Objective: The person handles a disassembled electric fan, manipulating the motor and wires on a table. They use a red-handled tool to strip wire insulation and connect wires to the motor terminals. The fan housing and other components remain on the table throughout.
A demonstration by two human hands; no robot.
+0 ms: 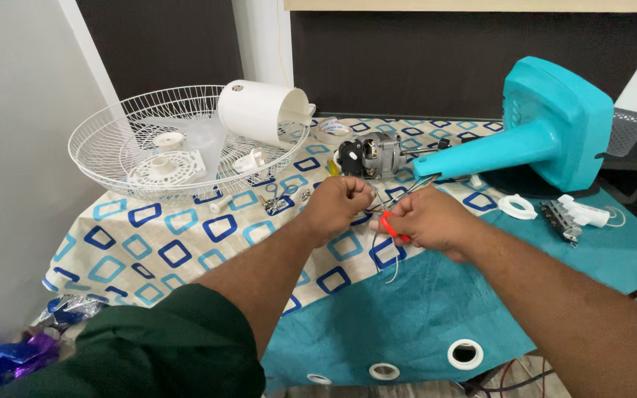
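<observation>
Head view, both hands [388, 214] pinching wires [388, 193], apparently, below fan motor [370, 158]

Both arms are stretched forward and angled in so the hands meet near the middle. The left hand [339, 200] is curled into a loose fist, knuckles up, fingertips pinched together toward the right one. The right hand [429, 221] is also closed, fingers folded under and thumb pressed in, back of the hand facing up. They're just beside each other, nearly touching. Left forearm is bare, with a dark green sleeve pushed up around the elbow; right forearm is bare too.
</observation>
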